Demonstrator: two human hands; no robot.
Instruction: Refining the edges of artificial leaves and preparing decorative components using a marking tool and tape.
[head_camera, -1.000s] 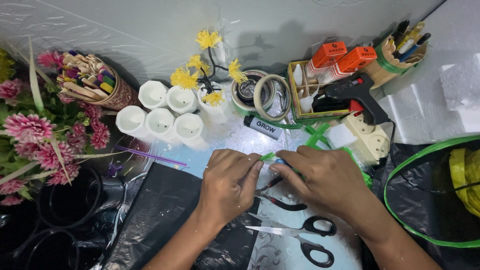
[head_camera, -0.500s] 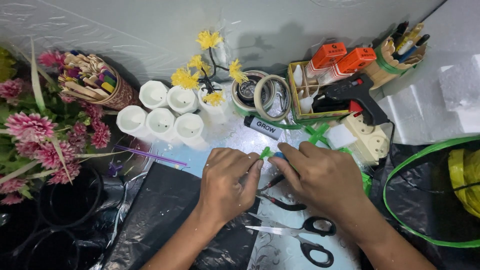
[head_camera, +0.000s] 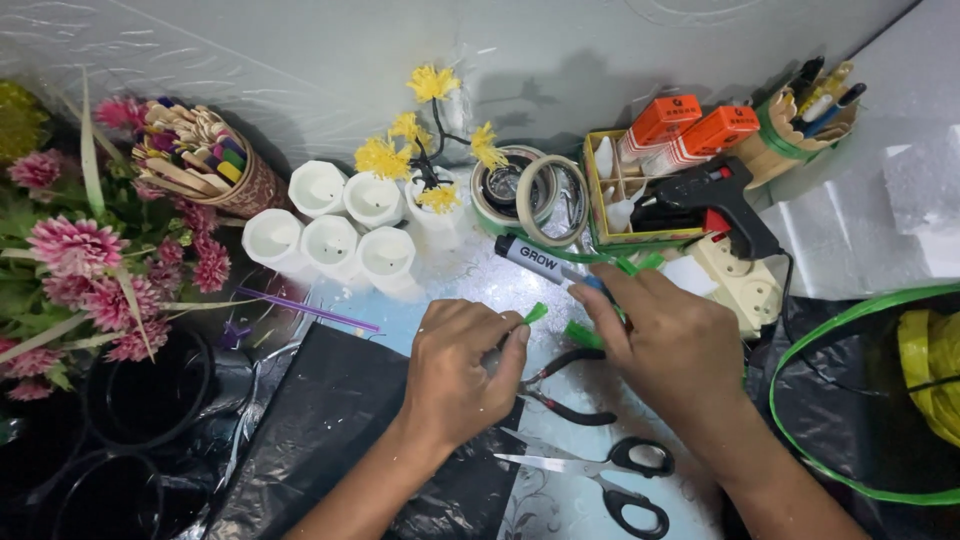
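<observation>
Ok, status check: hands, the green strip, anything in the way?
Left hand pinching green strip. Right hand closed on another green piece. Pliers under the hands, scissors nearer; neither blocking.

Work table (head_camera: 560, 510), pale patterned top

Below my right hand (head_camera: 672, 352): black-handled scissors (head_camera: 610, 473). Between my hands: pliers (head_camera: 565, 385). Under my left hand (head_camera: 462, 368): black plastic sheet (head_camera: 330, 430). Beyond it: white cups (head_camera: 330, 225), tape rolls (head_camera: 530, 190).

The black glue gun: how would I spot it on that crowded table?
Look right of the two tape rolls, at the yellow compartment box. The glue gun lies against it, below two orange boxes: pistol-shaped, black, with a red trigger.
</observation>
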